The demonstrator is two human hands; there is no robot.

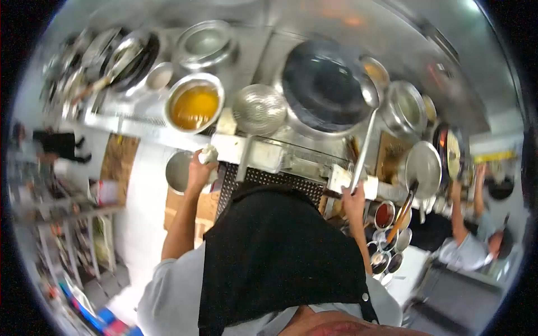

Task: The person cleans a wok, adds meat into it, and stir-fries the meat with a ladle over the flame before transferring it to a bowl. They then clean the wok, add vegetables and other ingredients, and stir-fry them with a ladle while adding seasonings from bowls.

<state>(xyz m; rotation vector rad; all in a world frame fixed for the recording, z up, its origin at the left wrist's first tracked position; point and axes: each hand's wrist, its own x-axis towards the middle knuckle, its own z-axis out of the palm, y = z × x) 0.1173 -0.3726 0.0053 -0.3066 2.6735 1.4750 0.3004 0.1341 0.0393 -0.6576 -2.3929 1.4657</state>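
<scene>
My left hand (198,172) is closed around a crumpled white cloth (208,154), above the right side of a steel pot (178,172). My right hand (353,197) grips the end of a long ladle handle (364,151). The ladle's bowl (369,92) rests at the right rim of a large dark wok (322,84). Left of the wok lies a round strainer (259,109), its handle pointing toward me. Beside the strainer stands a metal bowl of orange-yellow liquid (195,107).
Lidded and open pots (404,109) stand right of the wok. Small sauce containers (384,215) sit near my right forearm. Another person (471,246) works at a pan (453,154) at far right. A second person (56,144) is at far left, near shelving (73,224).
</scene>
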